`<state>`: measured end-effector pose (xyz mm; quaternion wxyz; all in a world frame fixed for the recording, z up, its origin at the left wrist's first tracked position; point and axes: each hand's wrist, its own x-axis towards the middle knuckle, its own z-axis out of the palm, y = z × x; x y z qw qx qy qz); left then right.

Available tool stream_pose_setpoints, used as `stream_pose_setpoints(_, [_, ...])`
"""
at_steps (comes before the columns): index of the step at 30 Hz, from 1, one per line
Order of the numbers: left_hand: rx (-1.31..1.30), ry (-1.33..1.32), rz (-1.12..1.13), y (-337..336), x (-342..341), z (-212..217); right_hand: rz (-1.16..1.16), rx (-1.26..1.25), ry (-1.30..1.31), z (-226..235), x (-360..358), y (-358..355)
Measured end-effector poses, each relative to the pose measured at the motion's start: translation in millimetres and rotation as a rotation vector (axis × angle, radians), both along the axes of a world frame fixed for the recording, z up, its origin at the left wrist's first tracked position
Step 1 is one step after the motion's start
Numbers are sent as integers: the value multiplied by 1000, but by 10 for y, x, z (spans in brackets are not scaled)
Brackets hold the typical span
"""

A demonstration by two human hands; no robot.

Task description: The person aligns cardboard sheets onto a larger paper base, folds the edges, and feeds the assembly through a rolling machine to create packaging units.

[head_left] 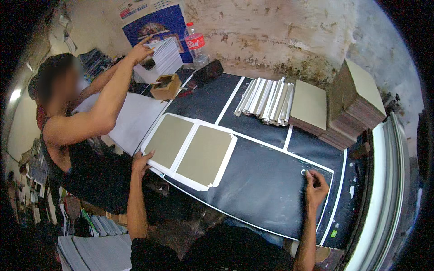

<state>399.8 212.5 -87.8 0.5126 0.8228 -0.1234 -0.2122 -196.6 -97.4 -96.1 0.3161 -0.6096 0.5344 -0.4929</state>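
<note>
A book cover lies on the black table mat, its two grey-brown boards (205, 155) edged with white turned-in margins and parted by a white spine strip. My left hand (141, 163) grips the cover's near left corner, thumb on top and the other fingers mostly hidden below. Off to the right, my right hand (317, 186) is raised over the mat, thumb and fingers pinched at a small white ring-shaped piece (303, 172). What that piece is made of is too small to tell.
A co-worker at the left reaches toward a stack of white booklets (167, 56). Beyond the cover stand a small wooden box (165, 86), a dark block (208, 73), a plastic bottle (195, 43), a row of white strips (266, 100) and stacked boards (355, 97).
</note>
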Motion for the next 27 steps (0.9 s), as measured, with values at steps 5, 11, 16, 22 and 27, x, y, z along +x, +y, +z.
stream_pose_setpoints(5, [109,-205,69,-199,-81,-4,-57,-18,58,94,-68,14])
stream_pose_setpoints(11, [375,-1000,194,-216,-501,234,-77,-39,40,233,-25,31])
stream_pose_setpoints(16, [-109,-784,-257,-893,-1491,458,-131,-176,-109,4,-164,-47])
stream_pose_setpoints(22, [-461,-487,-769,-2140,-3096,206,-46,-169,-7,134,-138,-7])
stream_pose_setpoints(27, [-688,-141,-1069,-3050,-4513,150,-137,-187,-111,71,-388,-105])
